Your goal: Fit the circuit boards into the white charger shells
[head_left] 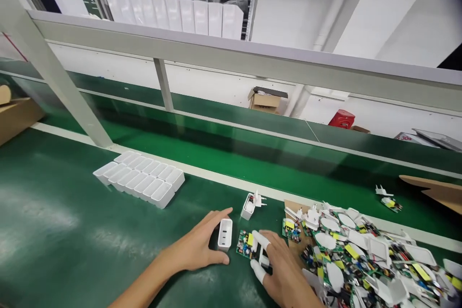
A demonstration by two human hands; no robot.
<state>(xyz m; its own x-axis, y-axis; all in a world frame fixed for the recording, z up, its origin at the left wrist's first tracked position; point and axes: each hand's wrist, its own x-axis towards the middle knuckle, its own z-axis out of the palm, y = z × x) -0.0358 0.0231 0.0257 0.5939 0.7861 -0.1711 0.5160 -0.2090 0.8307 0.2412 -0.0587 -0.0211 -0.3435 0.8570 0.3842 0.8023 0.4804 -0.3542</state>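
A white plastic housing (224, 234), with slots in its floor, stands between the spread thumb and forefinger of my left hand (200, 240). That hand is open around it; whether a fingertip touches it I cannot tell. My right hand (277, 264), with white finger cots on thumb and forefinger, is closed on a circuit board (245, 244) with a yellow component and white plastic parts, just right of the housing. Behind it stands another white housing (247, 206) with parts in it and a white plug piece (258, 199) at its top.
A big pile of circuit boards (355, 250) with white parts covers the right side, partly on cardboard (294, 246). White housings (140, 176) stand in rows at the left. Behind the pale edge strip runs a green belt (216, 154), under a metal frame (231, 55).
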